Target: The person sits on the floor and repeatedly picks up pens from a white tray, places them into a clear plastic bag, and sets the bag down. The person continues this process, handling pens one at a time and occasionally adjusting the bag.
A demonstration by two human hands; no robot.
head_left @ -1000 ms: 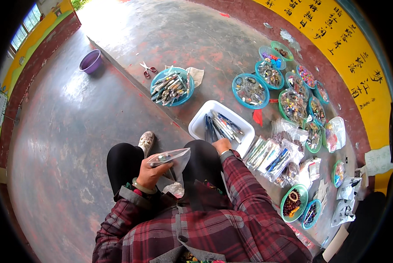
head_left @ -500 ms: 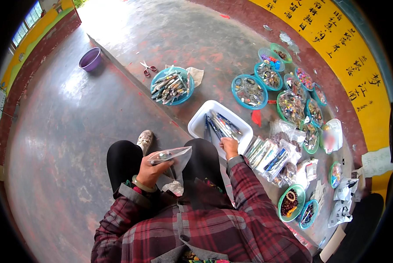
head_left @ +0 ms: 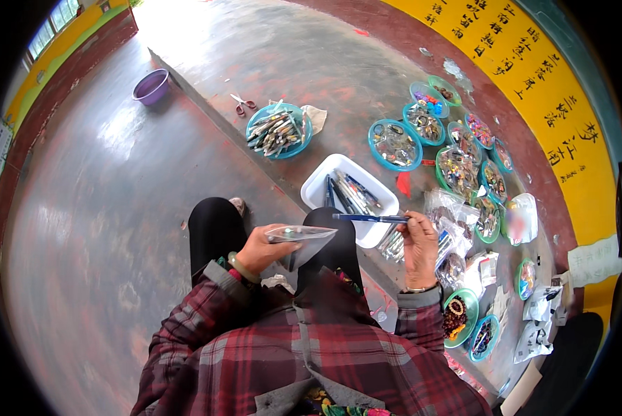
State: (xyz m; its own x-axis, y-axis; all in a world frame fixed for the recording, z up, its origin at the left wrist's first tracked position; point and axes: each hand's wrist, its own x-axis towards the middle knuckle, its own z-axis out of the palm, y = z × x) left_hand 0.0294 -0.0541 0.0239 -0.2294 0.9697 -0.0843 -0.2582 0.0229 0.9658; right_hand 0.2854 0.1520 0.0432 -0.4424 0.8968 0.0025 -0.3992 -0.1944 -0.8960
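My left hand [head_left: 264, 249] is closed on a clear plastic bag [head_left: 313, 240] in front of my knees. Something dark shows inside the bag near the fingers, too indistinct to name. Between the fingers of my right hand [head_left: 420, 244] a dark blue pen [head_left: 370, 218] is pinched by one end, its other end pointing left toward the bag's mouth. Pen and bag are apart. Just beyond the pen stands a white plastic tub [head_left: 313, 194] with several pens [head_left: 352, 192] lying in it.
A blue basket [head_left: 283, 154] heaped with pens stands ahead, beside red-handled scissors [head_left: 242, 104]. Farther left is a purple basin [head_left: 151, 87]. To the right, round baskets [head_left: 395, 166] of small items crowd together near packed plastic bags [head_left: 451, 239] and a green basket of beads [head_left: 470, 305].
My right hand has come out of the white tub and back toward me, lifting a blue pen. My left hand has shifted slightly right and up with the bag.
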